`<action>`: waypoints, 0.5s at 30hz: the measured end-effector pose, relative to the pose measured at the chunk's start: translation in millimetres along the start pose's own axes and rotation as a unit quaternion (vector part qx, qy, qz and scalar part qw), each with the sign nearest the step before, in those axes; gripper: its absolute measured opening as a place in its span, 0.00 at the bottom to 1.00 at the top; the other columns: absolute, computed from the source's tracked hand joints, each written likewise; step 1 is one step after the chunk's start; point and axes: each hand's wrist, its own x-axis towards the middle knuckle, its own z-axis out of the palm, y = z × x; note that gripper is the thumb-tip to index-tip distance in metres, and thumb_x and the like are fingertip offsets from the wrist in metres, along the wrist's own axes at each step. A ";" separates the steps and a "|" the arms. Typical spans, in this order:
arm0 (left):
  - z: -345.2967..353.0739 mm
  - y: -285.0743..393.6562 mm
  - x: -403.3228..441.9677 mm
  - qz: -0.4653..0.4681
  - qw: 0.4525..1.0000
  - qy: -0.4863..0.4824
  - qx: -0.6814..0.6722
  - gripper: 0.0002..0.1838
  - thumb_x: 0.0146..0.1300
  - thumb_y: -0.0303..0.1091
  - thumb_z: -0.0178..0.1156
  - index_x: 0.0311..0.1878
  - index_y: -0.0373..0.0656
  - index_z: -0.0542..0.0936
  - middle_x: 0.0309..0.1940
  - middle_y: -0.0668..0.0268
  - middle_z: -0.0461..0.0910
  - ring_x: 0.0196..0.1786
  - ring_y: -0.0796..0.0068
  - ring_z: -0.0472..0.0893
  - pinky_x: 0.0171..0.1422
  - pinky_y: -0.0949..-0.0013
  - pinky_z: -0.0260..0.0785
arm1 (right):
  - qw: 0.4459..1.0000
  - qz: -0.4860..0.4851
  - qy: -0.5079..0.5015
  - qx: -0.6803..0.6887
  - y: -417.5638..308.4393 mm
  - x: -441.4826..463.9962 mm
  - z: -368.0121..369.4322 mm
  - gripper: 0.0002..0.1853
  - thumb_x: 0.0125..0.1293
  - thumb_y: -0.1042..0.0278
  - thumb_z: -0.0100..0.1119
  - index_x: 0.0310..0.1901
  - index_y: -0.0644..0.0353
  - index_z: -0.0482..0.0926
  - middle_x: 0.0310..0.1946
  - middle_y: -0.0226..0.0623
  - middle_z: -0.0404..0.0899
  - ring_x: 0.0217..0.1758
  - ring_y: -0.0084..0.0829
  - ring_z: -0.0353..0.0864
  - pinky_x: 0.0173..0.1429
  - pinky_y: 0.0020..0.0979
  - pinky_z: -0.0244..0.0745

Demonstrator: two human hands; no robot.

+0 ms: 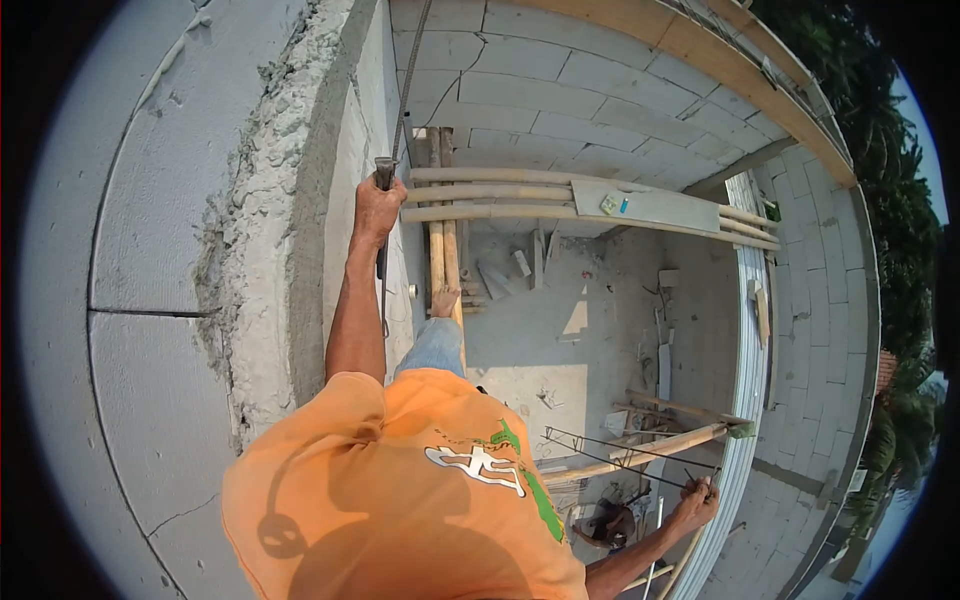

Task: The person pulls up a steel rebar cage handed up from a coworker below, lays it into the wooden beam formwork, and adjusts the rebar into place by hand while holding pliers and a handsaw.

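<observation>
My left hand (378, 208) is wrapped round a dark metal tool (384, 172) beside the concrete wall top (290, 210). A ribbed steel rod (409, 85) rises just past that fist. At the lower right, my right hand (697, 503) has its fingers closed on the end of a thin dark rebar frame (630, 448), which stretches left over a bamboo pole. My bare foot rests on upright-running bamboo poles (437, 250) next to the wall.
Bamboo poles (490, 192) cross the gap, bearing a grey board (650, 205) with a small packet. Far below lies the concrete floor (530, 340). Another person (612, 525) is down at the lower right. Block walls (800, 300) and a corrugated metal strip (742, 370) stand right.
</observation>
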 end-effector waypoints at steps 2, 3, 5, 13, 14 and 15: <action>7.3 -8.9 21.3 -0.019 1.000 0.001 -0.006 0.02 0.47 0.26 0.57 0.23 0.39 0.74 0.20 0.75 0.70 0.25 0.83 0.66 0.30 0.75 0.59 | 1.000 -0.018 -0.005 -0.014 -16.3 24.0 3.7 0.09 0.68 0.68 0.53 0.32 0.63 0.74 0.23 0.30 0.75 0.22 0.18 0.72 0.23 0.19 0.63; 12.4 -14.0 37.0 -0.005 1.000 0.003 0.002 0.05 0.50 0.27 0.57 0.23 0.38 0.73 0.19 0.74 0.68 0.24 0.82 0.65 0.29 0.72 0.59 | 1.000 -0.016 -0.009 -0.008 -21.3 31.4 13.2 0.09 0.68 0.67 0.53 0.32 0.63 0.74 0.24 0.31 0.75 0.23 0.19 0.73 0.23 0.19 0.64; 25.4 -13.8 67.1 -0.005 1.000 0.011 0.001 0.07 0.54 0.29 0.58 0.24 0.38 0.72 0.17 0.74 0.66 0.24 0.81 0.63 0.29 0.70 0.60 | 1.000 0.011 -0.007 0.027 -42.6 43.6 32.6 0.10 0.68 0.65 0.52 0.33 0.62 0.74 0.26 0.33 0.76 0.26 0.22 0.78 0.25 0.19 0.68; 69.3 9.6 172.6 0.003 0.999 -0.010 -0.040 0.03 0.48 0.28 0.57 0.24 0.40 0.75 0.19 0.74 0.71 0.22 0.83 0.67 0.28 0.74 0.59 | 0.994 -0.010 0.088 0.063 -135.7 77.9 47.0 0.14 0.67 0.58 0.56 0.37 0.63 0.74 0.31 0.35 0.78 0.30 0.25 0.81 0.29 0.20 0.73; 74.3 10.2 188.6 0.007 0.999 -0.012 -0.044 0.03 0.48 0.28 0.57 0.24 0.40 0.75 0.19 0.74 0.71 0.22 0.83 0.67 0.28 0.74 0.59 | 0.993 -0.012 0.092 0.075 -146.6 80.2 49.8 0.16 0.66 0.57 0.57 0.39 0.65 0.74 0.32 0.36 0.78 0.32 0.26 0.81 0.31 0.20 0.75; 77.8 11.5 202.5 0.004 0.999 -0.018 -0.036 0.03 0.48 0.29 0.57 0.24 0.40 0.75 0.19 0.74 0.70 0.22 0.83 0.66 0.27 0.74 0.59 | 0.991 -0.025 0.102 0.078 -161.5 77.6 54.7 0.15 0.67 0.58 0.56 0.39 0.65 0.74 0.32 0.37 0.79 0.32 0.27 0.82 0.31 0.20 0.75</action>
